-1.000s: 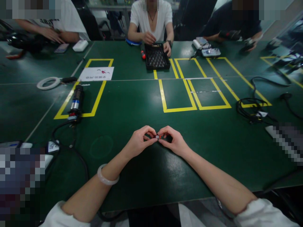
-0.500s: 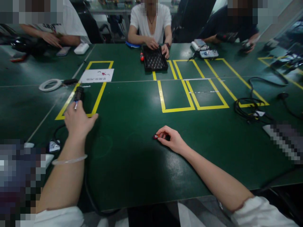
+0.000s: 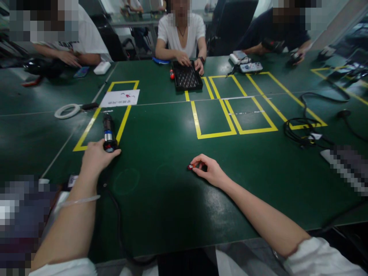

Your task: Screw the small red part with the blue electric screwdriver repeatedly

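Observation:
My left hand [image 3: 97, 157] is closed around the near end of a black cylindrical tool [image 3: 108, 135]. A silver and blue band rings the tool, and a little red shows at its near end. Some of the fingers are hidden beside and below it. The tool's far end points away, inside a yellow-taped outline. At the middle of the green table, my right hand [image 3: 209, 169] rests with thumb and fingers pinched on a small red piece with a pale spot [image 3: 190, 167]. The fingers partly cover that piece, so its kind cannot be made out.
Across the green table [image 3: 161, 126], a person works over a black tray [image 3: 188, 76] of small parts. Two more people sit at the far side. A printed card [image 3: 120, 98] lies beside a white ring [image 3: 67, 111]. Coiled black cable [image 3: 301, 132] lies right; another cable [image 3: 119, 218] runs near my left arm.
My left hand has drawn the black tool nearer and slightly right, and more of the tool shows. The view has shifted a little. My right hand stays in place.

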Demonstrator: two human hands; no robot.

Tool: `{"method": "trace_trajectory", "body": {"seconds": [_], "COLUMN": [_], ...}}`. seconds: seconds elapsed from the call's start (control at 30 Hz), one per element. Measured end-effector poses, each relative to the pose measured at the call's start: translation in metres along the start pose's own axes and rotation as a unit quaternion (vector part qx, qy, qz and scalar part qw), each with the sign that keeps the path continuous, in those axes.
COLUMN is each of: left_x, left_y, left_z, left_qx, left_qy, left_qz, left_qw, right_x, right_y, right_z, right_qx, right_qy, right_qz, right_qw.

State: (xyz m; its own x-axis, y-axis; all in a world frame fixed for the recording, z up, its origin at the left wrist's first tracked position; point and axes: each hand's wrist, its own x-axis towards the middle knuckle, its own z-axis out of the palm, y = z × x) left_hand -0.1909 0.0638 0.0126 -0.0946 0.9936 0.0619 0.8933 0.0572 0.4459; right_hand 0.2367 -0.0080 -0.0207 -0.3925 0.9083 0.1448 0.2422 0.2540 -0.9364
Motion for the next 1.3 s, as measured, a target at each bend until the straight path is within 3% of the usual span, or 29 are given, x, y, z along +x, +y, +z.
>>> {"method": "trace_trajectory", "body": {"seconds": [0.07, 0.2, 0.37, 0.53, 0.67, 0.8, 1.3], "left_x": [-0.016, -0.046, -0.073, -0.089, -0.097, -0.101, -0.103], "left_y": [0.031, 0.096, 0.161, 0.199, 0.212, 0.215, 0.214], "left_z": [0.012, 0.040, 0.067, 0.091, 0.106, 0.113, 0.115], "left_qx": [0.124, 0.194, 0.189, 0.124, 0.083, 0.071, 0.094], "left_qy": [0.019, -0.008, -0.036, -0.050, -0.057, -0.049, -0.024], "left_qz": [-0.049, -0.013, 0.062, 0.119, 0.159, 0.177, 0.189], "left_qw": [0.991, 0.981, 0.979, 0.984, 0.982, 0.980, 0.977], "right_x": [0.000, 0.001, 0.001, 0.001, 0.002, 0.002, 0.004], "right_y": [0.000, 0.001, 0.004, 0.008, 0.011, 0.011, 0.010], "right_z": [0.000, 0.001, 0.001, 0.000, -0.003, -0.006, -0.001], "right_qx": [0.008, 0.018, 0.005, -0.033, -0.073, -0.106, -0.099], "right_qy": [0.003, 0.023, 0.052, 0.073, 0.101, 0.086, 0.092], "right_qz": [0.006, 0.015, 0.012, -0.027, -0.041, -0.064, -0.086], "right_qw": [1.000, 0.999, 0.999, 0.996, 0.991, 0.989, 0.987]}}
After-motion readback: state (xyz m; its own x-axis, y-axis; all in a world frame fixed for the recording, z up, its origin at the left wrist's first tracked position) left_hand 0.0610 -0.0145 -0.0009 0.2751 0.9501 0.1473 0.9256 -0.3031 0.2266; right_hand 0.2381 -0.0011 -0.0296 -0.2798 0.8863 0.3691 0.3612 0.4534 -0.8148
